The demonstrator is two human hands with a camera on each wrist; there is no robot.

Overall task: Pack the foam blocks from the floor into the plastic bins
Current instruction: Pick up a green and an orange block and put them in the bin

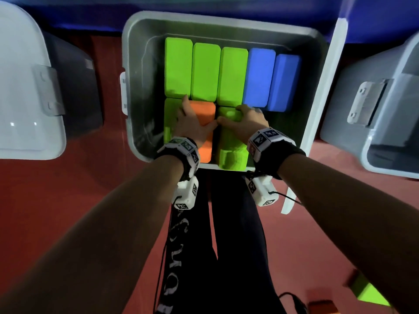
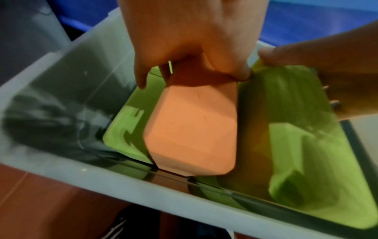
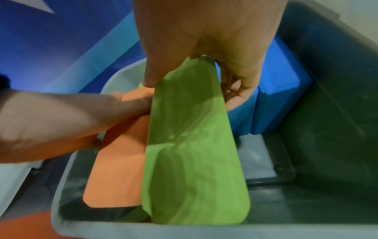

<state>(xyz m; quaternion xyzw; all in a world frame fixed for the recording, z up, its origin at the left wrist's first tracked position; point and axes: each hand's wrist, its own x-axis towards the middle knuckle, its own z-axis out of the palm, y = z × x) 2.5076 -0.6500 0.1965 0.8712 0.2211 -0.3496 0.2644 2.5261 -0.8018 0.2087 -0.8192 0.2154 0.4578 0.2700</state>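
Note:
A grey plastic bin (image 1: pixel 136 64) sits on the floor in front of me. Its far row holds three green foam blocks (image 1: pixel 205 71) and two blue ones (image 1: pixel 271 80), all on edge. In the near row my left hand (image 1: pixel 192 123) grips an orange block (image 1: pixel 205 134) (image 2: pixel 194 129), next to a green block (image 1: pixel 169 118) at the left wall. My right hand (image 1: pixel 246 123) grips another green block (image 1: pixel 231 141) (image 3: pixel 194 153) beside the orange one. The two hands touch between the blocks.
The bin's lid (image 1: pixel 317 109) stands on edge along its right side. Another grey bin (image 1: pixel 371 132) lies to the right, and a lidded bin (image 1: pixel 29 87) to the left. A green block (image 1: pixel 365 291) and an orange one (image 1: pixel 322 307) lie on the red floor at lower right.

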